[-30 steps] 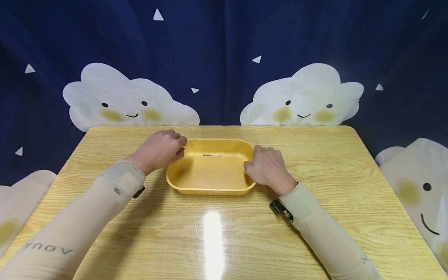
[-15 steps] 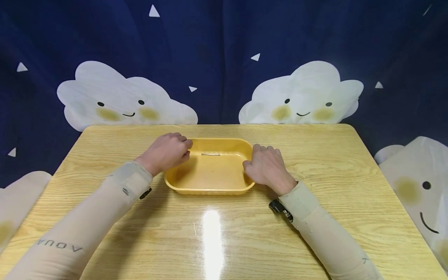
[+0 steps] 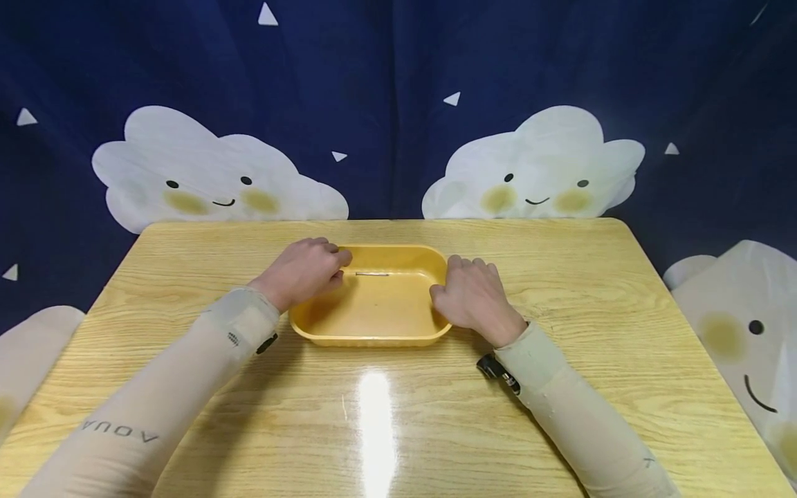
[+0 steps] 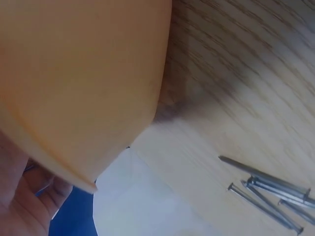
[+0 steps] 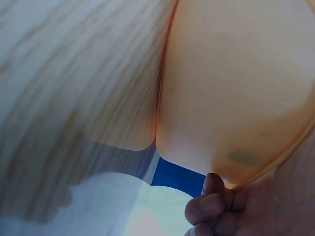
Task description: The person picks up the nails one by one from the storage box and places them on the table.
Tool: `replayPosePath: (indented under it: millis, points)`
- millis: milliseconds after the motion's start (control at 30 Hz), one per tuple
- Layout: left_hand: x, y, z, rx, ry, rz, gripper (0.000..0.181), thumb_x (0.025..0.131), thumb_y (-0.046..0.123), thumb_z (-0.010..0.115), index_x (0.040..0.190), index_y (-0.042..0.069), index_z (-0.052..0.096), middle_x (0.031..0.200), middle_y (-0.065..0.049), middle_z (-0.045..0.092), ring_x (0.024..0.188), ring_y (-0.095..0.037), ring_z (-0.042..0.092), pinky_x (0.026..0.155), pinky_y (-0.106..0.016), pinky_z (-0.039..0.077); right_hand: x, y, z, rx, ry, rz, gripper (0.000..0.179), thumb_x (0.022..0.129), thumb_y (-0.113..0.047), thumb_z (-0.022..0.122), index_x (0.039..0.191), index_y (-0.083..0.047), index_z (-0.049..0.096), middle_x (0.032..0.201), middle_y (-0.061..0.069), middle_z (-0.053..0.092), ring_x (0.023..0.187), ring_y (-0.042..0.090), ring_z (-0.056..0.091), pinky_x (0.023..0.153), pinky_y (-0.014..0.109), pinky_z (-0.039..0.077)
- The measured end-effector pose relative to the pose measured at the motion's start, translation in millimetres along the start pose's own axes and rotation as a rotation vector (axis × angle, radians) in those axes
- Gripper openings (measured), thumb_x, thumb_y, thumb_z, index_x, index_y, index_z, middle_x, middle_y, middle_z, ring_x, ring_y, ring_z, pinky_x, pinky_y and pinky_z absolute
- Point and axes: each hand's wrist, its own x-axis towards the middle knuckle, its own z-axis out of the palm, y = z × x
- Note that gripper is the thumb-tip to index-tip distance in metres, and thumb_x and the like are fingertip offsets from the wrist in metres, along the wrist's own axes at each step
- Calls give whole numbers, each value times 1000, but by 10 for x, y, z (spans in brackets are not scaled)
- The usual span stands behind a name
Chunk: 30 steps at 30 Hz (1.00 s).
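Observation:
A yellow plastic tray [image 3: 373, 339] stands on the wooden table, with one nail [image 3: 372, 274] lying by its far inner wall. My left hand [image 3: 306, 272] is over the tray's left end, fingers and thumb curled together. In the left wrist view a thin bluish sliver shows between those fingers, seemingly a nail; most of it is hidden. My right hand [image 3: 471, 296] grips the right rim, its thumb inside and the other fingers outside. Several loose nails [image 4: 268, 191] lie on the table left of the tray; the left arm hides them from the head view.
The wooden table [image 3: 560, 277] extends around the tray, with a glare streak in front. Behind it hangs a dark blue curtain [image 3: 392, 104] printed with clouds. A small black device [image 3: 498, 372] sits at my right wrist.
My left hand has moved right, farther over the tray's left end. The right hand keeps its grip on the rim. The whole head view has shifted slightly.

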Motion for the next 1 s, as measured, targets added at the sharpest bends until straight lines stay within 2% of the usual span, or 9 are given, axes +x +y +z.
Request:
replayPosePath:
  millis: [300,533,1000]
  points:
    - [53,34,51,-27,-35,-11,6,87,10,73,90,9,69,85,-10,74,78,-29,66,78,-43,58,-3,-8,-10,13,-4,7,26,91,-32,49,86,-7,52,78,12,55,74,33,51,68,39,37]
    - [98,58,109,-34,-48,-21,5,88,11,71,87,9,67,81,-9,71,73,-27,62,74,-41,56,1,-5,-16,14,-12,8,26,91,-32,49,85,-7,51,78,12,55,73,32,51,67,39,36]
    - [147,85,185,-46,-46,-26,7,89,10,67,82,9,65,78,-8,70,73,-29,68,72,-45,58,11,-5,-13,3,-20,8,26,91,-32,48,86,-7,51,78,11,54,73,32,50,67,39,36]
